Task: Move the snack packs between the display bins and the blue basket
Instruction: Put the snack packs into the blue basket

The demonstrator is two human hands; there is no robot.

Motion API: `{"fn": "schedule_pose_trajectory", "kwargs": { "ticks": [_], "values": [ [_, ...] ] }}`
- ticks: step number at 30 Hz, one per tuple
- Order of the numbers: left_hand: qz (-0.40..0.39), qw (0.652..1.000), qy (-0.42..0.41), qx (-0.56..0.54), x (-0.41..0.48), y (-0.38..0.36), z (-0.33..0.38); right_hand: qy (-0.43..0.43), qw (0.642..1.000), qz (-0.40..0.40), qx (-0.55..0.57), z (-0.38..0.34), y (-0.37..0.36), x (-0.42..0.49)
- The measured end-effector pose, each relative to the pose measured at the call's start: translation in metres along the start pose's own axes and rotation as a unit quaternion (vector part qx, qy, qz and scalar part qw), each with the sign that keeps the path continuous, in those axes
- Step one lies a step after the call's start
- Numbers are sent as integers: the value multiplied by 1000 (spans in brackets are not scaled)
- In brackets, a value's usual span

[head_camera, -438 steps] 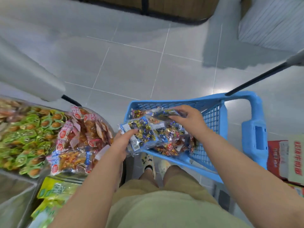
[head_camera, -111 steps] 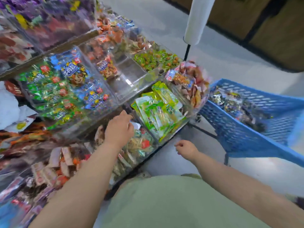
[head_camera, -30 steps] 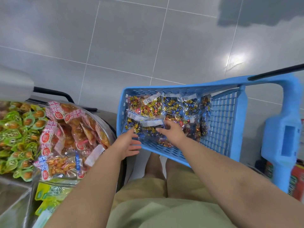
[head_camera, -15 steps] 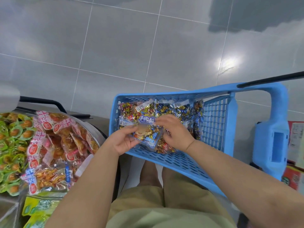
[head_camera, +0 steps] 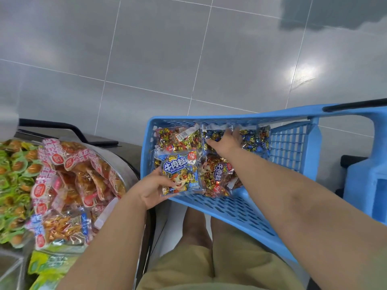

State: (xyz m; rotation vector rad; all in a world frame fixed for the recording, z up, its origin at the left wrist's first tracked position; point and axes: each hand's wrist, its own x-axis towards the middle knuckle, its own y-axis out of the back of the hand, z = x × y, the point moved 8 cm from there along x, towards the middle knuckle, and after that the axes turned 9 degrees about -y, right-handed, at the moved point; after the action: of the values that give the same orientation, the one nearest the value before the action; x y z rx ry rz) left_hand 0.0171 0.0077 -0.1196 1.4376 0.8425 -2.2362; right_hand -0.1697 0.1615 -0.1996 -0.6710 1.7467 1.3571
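The hands are split: the left hand pinches a blue snack pack at the blue basket's near rim, where a loose hold could drop it outside, while the right hand, fingers spread, presses packs at its far wall.

Two hands, one blue basket.

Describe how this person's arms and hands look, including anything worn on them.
The left forearm and right forearm are bare, with no sleeves in view. The left hand and right hand wear no gloves; no ring, watch or bracelet shows. Khaki shorts are worn below.
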Motion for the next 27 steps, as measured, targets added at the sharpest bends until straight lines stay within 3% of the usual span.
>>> {"fn": "schedule_pose_trajectory", "kwargs": {
  "ticks": [4, 7, 12, 14, 19, 23, 25, 27],
  "values": [
    [4, 999, -35, -38, 0, 3, 1, 129, 989, -23, -68, -15, -25, -5],
    [5, 995, -81, -63, -1, 1, 9, 163, 984, -63, 27, -21, -37, -10],
    [57, 980, -143, -130, 7, 12, 20, 110, 955, -61, 270, -13, -22, -14],
    [100, 980, -149, -89, 8, 21, 20, 71, 931, -74, 350, 1, -16, -16],
    [166, 977, -135, 22, 9, 30, 13, -11, 898, -126, 421, 49, 2, -35],
    [117, 987, -113, 2, 10, 5, 7, 90, 908, -210, 351, 26, -13, -71],
    [82, 989, -119, -19, 11, -10, 10, 129, 919, -212, 307, 10, -27, -88],
    [109, 984, -137, 45, 11, -13, 16, 157, 924, -192, 291, 0, -34, -97]
  ]
}}
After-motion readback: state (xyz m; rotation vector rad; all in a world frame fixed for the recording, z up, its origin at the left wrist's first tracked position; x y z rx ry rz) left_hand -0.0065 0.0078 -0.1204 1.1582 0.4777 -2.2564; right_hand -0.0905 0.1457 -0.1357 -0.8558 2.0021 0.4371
